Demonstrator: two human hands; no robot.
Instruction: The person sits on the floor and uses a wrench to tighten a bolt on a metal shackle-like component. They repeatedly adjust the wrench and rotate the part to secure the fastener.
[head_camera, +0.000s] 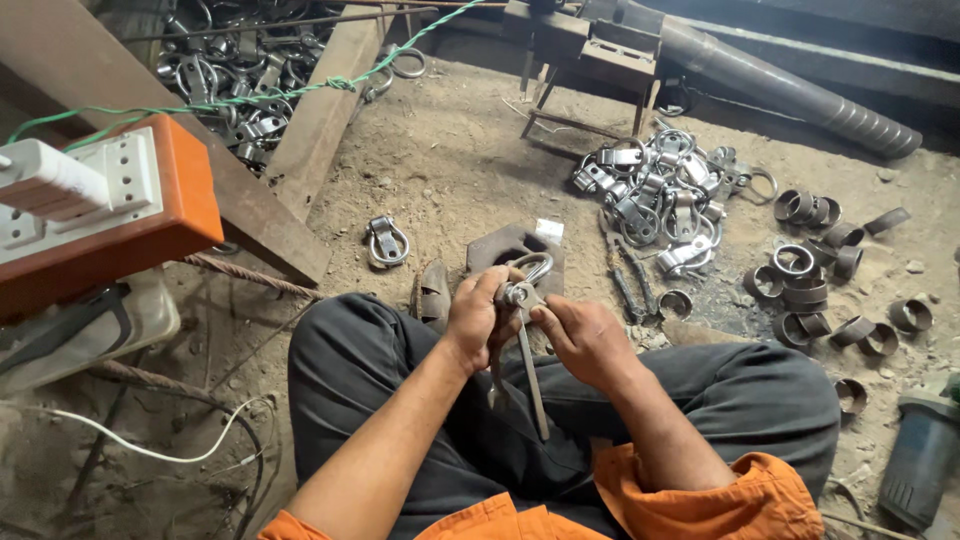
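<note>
We pinch the steel shackle clamp (524, 283) between left hand (475, 318) and right hand (585, 335), fingers closed on its rigid, weighty collar; pliers (528, 375) hang below.

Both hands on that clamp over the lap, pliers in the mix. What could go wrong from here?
1. The left hand and right hand are bare on the metal clamp; the pliers could slip and pinch fingers.
2. A dropped clamp would likely land on the lap.
3. The loose metal rings on the dirt could get kicked.
</note>
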